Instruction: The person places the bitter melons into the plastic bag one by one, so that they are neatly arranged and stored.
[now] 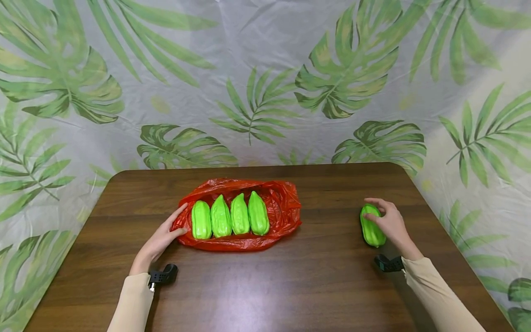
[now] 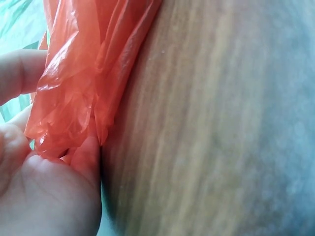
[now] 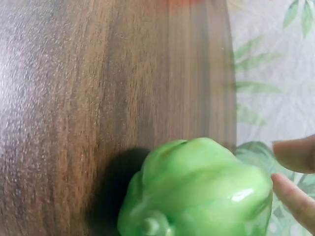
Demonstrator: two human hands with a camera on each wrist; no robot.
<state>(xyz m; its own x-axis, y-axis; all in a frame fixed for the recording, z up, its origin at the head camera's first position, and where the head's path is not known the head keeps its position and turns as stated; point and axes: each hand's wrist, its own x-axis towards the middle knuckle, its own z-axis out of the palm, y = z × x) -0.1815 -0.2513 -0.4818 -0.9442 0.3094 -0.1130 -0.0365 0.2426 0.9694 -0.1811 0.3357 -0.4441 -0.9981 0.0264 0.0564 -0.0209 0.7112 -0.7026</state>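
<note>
At the left end of an opened red plastic bag [image 1: 286,210], my left hand [image 1: 159,237] grips the bag's edge, with thumb and fingers spread. Crinkled red plastic [image 2: 74,78] lies between its fingers in the left wrist view. Several glossy green peppers [image 1: 221,216] lie side by side in the bag. My right hand [image 1: 392,223] hovers over a separate green pepper [image 1: 373,233] on the right of the table, thumb and fingers apart around its far part. In the right wrist view this pepper [image 3: 197,191] shows its stem stub, and the fingertips [image 3: 293,196] are right by its side.
Both groups lie on a dark brown wooden table [image 1: 249,286] with rounded far corners. Behind it hangs a pale cloth [image 1: 265,55] with a green leaf print. Each wrist wears a black strap with a camera, such as the left one [image 1: 166,274].
</note>
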